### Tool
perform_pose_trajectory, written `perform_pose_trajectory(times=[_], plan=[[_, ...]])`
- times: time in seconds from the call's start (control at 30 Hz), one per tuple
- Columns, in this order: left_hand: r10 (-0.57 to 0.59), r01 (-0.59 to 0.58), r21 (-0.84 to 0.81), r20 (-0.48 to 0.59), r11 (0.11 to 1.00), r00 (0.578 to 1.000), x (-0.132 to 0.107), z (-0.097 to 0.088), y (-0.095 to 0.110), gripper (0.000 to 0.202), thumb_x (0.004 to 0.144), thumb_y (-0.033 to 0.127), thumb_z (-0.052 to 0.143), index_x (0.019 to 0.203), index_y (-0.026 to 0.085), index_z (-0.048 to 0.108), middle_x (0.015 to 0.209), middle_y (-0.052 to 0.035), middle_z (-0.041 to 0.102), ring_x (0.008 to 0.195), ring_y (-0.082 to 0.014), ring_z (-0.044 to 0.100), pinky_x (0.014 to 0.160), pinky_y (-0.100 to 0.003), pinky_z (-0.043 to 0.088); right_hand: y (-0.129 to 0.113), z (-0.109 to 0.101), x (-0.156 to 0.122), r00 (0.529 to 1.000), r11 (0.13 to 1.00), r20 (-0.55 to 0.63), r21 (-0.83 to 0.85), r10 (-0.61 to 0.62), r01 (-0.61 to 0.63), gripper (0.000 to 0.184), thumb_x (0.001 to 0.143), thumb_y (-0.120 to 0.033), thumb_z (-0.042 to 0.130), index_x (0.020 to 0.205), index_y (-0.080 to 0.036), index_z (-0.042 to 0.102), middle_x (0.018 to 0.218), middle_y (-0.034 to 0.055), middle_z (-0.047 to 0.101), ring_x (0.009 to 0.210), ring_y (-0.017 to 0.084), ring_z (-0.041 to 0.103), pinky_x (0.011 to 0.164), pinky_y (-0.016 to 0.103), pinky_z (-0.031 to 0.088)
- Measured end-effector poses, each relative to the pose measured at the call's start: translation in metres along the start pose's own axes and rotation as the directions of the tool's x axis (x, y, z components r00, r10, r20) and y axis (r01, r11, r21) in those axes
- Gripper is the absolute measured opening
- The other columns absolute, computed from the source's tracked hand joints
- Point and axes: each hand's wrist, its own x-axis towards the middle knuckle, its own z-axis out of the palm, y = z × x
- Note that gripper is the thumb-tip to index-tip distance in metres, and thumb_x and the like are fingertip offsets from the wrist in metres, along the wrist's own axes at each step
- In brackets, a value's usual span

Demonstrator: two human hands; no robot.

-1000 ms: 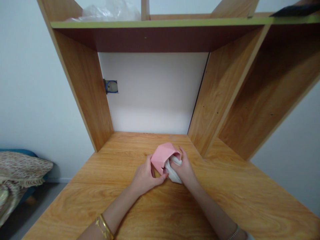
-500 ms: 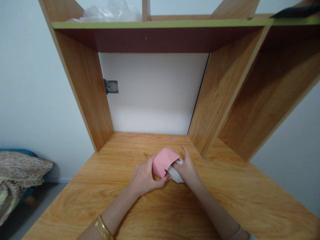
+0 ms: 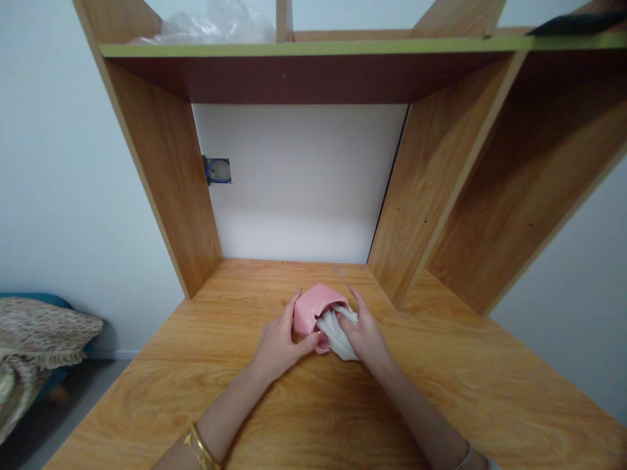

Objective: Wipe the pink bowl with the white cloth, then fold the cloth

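A pink, faceted, hollow container (image 3: pixel 316 301) is tipped on its side above the desk, its opening turned to the right and toward me. My left hand (image 3: pixel 280 344) is wrapped around its left side, thumb at the lower rim. My right hand (image 3: pixel 368 338) grips a bunched white cloth (image 3: pixel 339 338), part of which is pushed into the opening. The fingers of that hand are partly hidden by the cloth, and one sticks up beside the rim. The inside of the container is mostly covered from sight.
Under my hands is a wood-grain desk (image 3: pixel 220 391) with upright side panels (image 3: pixel 161 183). A shelf (image 3: pixel 304 51) overhead carries a clear plastic bag (image 3: pixel 220 25) and a dark object (image 3: pixel 578 25). An open socket box (image 3: pixel 219 170) is in the back wall. Patterned fabric (image 3: pixel 44 326) lies at far left.
The pink container has turned and shifted slightly left, so its opening faces me more. More of the white cloth shows between it and my right hand.
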Motion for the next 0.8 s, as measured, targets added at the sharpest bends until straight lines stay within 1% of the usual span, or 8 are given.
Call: perform_pose_trajectory(times=[0.07,0.17,0.23,0.33,0.4,0.5,0.63,0.8], plan=[[-0.020,0.021,-0.056,0.018,0.998,1.000,0.001,0.002,-0.002,0.082,0.070,0.051,0.055,0.133,0.016,0.015,0.110,-0.0117,0.056,0.091,-0.0241,0.057,0.078,-0.036,0.042,0.003,0.001,0.001,0.999,0.999,-0.030,0.053,0.013,-0.012,0.063,0.072,-0.025,0.045,0.131,-0.012,0.026,0.082,0.0063,0.064,0.069,0.018,0.060,0.064,0.030,0.047],[0.005,0.001,-0.119,0.050,0.993,0.999,0.000,0.006,-0.002,0.093,0.063,0.050,0.064,0.133,0.016,0.013,0.115,-0.0128,0.052,0.096,-0.0253,0.054,0.080,-0.037,0.042,0.008,0.003,0.003,0.998,0.985,-0.063,0.172,0.005,0.006,0.063,0.071,-0.028,0.048,0.129,-0.014,0.029,0.096,0.0091,0.062,0.082,0.020,0.060,0.070,0.032,0.047],[0.034,-0.026,-0.142,0.057,0.989,0.998,-0.001,0.009,-0.001,0.089,0.062,0.049,0.065,0.130,0.016,0.017,0.115,-0.0126,0.052,0.099,-0.0256,0.052,0.081,-0.037,0.042,0.010,0.005,0.003,0.998,0.973,-0.061,0.229,-0.004,0.018,0.063,0.070,-0.028,0.049,0.128,-0.016,0.029,0.104,0.0094,0.060,0.088,0.021,0.058,0.074,0.033,0.047],[0.040,-0.034,-0.143,0.039,0.989,0.998,-0.002,0.011,0.000,0.072,0.067,0.046,0.061,0.122,0.014,0.026,0.106,-0.0111,0.056,0.094,-0.0232,0.055,0.077,-0.034,0.043,0.007,0.007,0.002,1.000,0.966,-0.021,0.257,-0.001,0.007,0.065,0.070,-0.028,0.050,0.129,-0.016,0.027,0.099,0.0078,0.061,0.086,0.020,0.059,0.074,0.032,0.047],[0.029,-0.027,-0.102,0.019,0.994,0.999,-0.002,0.010,0.000,0.062,0.068,0.044,0.060,0.115,0.014,0.031,0.098,-0.0095,0.058,0.086,-0.0217,0.057,0.072,-0.032,0.044,0.003,0.007,0.001,1.000,0.979,-0.018,0.204,0.020,-0.016,0.067,0.068,-0.028,0.051,0.128,-0.015,0.027,0.094,0.0072,0.062,0.082,0.019,0.060,0.072,0.031,0.047],[0.016,-0.016,-0.023,0.001,1.000,1.000,-0.003,0.009,0.001,0.056,0.069,0.044,0.057,0.110,0.015,0.034,0.090,-0.0073,0.060,0.076,-0.0205,0.059,0.066,-0.031,0.045,-0.003,0.005,0.002,0.998,0.997,-0.022,0.048,0.058,-0.057,0.071,0.063,-0.026,0.055,0.127,-0.013,0.029,0.086,0.0060,0.063,0.076,0.020,0.060,0.069,0.031,0.047],[0.017,-0.017,0.058,0.003,0.998,1.000,-0.003,0.008,0.001,0.058,0.069,0.047,0.056,0.112,0.015,0.034,0.089,-0.0079,0.061,0.079,-0.0234,0.059,0.066,-0.032,0.044,-0.002,0.002,0.003,0.995,0.993,0.013,-0.072,0.096,-0.095,0.077,0.061,-0.028,0.057,0.129,-0.011,0.026,0.075,0.0033,0.062,0.067,0.019,0.060,0.062,0.030,0.046],[0.033,-0.031,0.118,-0.010,0.992,0.999,-0.003,0.006,0.003,0.066,0.065,0.051,0.057,0.116,0.016,0.035,0.092,-0.0088,0.061,0.081,-0.0252,0.059,0.068,-0.033,0.044,0.003,-0.002,0.005,0.999,0.985,-0.007,-0.168,0.035,-0.036,0.076,0.063,-0.030,0.057,0.130,-0.014,0.025,0.067,0.0002,0.060,0.060,0.018,0.058,0.058,0.028,0.044]])
